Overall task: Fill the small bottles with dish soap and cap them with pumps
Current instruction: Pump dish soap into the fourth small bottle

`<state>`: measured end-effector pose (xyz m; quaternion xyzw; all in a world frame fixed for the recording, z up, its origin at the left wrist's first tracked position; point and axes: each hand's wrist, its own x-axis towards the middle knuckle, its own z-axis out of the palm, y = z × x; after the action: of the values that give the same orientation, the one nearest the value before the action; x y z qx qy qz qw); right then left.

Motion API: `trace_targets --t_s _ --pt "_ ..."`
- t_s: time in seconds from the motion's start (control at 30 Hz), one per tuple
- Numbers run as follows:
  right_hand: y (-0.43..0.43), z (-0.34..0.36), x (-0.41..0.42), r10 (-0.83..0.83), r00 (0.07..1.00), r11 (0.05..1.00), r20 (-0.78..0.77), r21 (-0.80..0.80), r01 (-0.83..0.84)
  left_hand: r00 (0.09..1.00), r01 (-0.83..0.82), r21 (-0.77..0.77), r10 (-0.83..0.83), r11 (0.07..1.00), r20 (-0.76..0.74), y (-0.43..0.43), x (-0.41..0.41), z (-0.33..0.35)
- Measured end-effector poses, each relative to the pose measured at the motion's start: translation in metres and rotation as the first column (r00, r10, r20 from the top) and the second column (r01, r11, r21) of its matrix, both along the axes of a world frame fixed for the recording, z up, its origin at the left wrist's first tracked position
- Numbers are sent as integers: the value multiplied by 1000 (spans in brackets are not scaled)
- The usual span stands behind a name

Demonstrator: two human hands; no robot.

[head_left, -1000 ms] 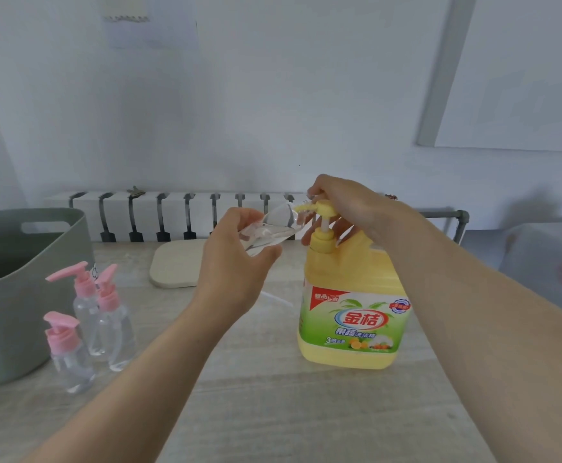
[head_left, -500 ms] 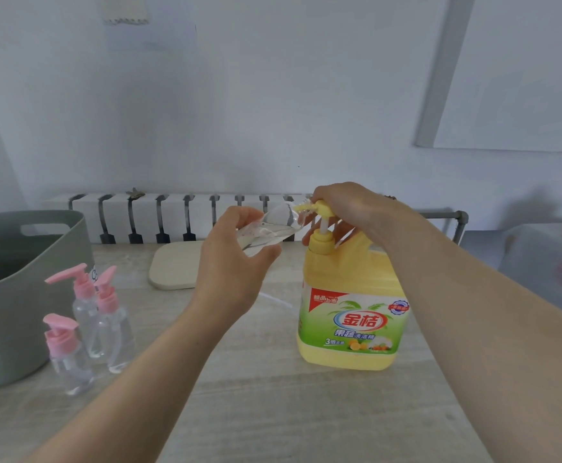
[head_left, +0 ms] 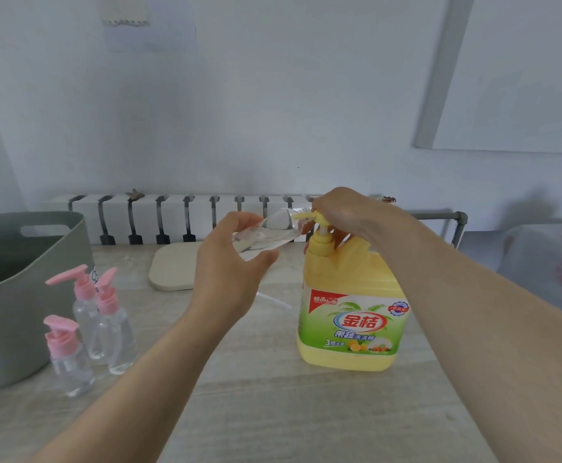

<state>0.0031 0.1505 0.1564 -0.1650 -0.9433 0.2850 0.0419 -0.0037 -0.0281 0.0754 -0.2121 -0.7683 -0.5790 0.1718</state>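
A big yellow dish soap jug (head_left: 353, 309) with a pump head stands on the table right of centre. My right hand (head_left: 343, 212) lies over the pump head, fingers curled down around it. My left hand (head_left: 229, 262) grips a small clear bottle (head_left: 273, 232), tilted on its side with its open mouth at the pump's spout. Three small clear bottles with pink pumps (head_left: 101, 309) stand upright at the left, the nearest one (head_left: 67, 355) a little apart.
A grey-green tub (head_left: 9, 295) with a handle slot stands at the far left, close to the pink-pump bottles. A pale flat board (head_left: 172, 272) lies behind my left hand. A thin clear pump tube (head_left: 274, 300) lies on the table beside the jug. A radiator runs along the wall.
My right hand has sunk lower on the pump head, which has moved down. My left hand keeps the small bottle at the spout.
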Motion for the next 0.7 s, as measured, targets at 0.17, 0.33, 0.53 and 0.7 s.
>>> trace_targets --t_s 0.17,0.33,0.53,0.7 --pt "-1 -2 -4 -2 1000 999 -10 -46 1 1000 4 9 -4 1000 14 1 1 -2" --pt "3 -3 -2 37 997 984 -69 -171 -49 999 14 20 -15 1000 30 4 2 -3" --pt "8 3 3 107 994 943 -37 -314 -113 999 39 44 -40 998 25 2 1 -1" --pt "8 6 4 119 993 920 -26 -374 -120 999 25 49 -27 998 31 3 0 -2"
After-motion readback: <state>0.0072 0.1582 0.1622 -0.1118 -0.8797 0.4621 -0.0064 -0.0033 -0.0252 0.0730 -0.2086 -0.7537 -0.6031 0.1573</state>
